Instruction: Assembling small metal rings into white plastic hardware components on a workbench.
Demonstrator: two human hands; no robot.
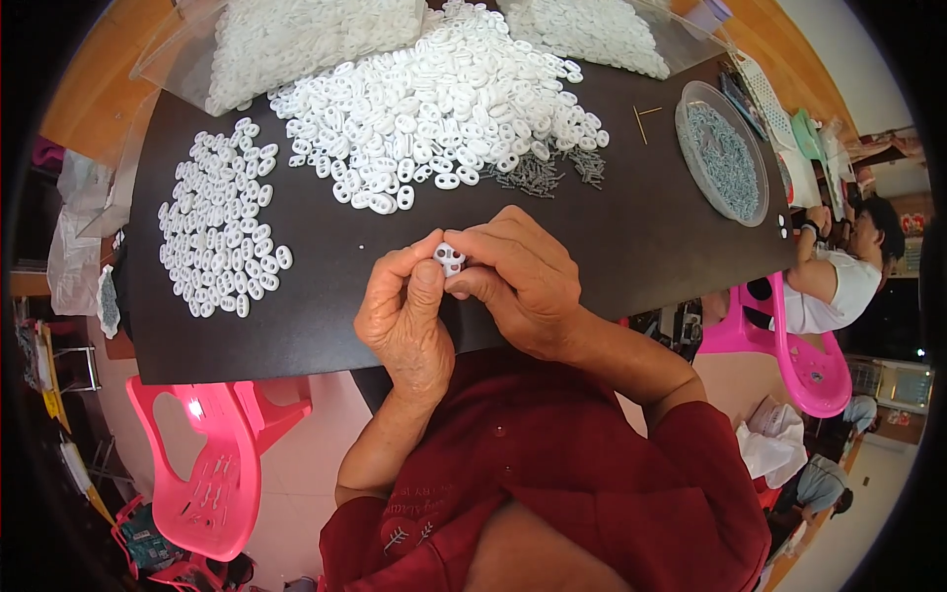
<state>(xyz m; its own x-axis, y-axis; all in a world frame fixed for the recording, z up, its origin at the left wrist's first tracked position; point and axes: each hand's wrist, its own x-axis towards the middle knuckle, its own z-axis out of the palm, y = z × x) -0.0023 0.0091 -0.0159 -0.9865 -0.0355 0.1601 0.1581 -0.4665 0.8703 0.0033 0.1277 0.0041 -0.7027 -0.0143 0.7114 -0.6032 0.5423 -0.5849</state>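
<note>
Left hand [406,314]: pinched shut around the small white oval plastic piece with two holes [449,259], thumb and forefinger steadying it from the left, mid-frame just above the person's chest.
Right hand [516,278]: also closed on that same piece, fingers curled over from the right, so both hands meet on it. Looks like it's held up close so the tiny holes are easy to see.
Big pile of white oval plastic pieces [439,104]: heaped at upper centre of the frame, an easy reach forward from the hands.
Flat spread of white oval pieces [222,222]: left side of the frame, laid out thin and well apart from the heap, so probably a separate batch.
Small dark grey metal pins [538,176]: scattered loose just below the heap's right edge, close to the hands.
Round clear plastic tub of grey pins [723,153]: upper right, near the edge.
Black worktop [631,237]: dark surface, makes the white bits stand out.
Pink plastic chairs [212,459]: lower left and right of the worktop.
Another person [838,271]: seated at far right.
</note>
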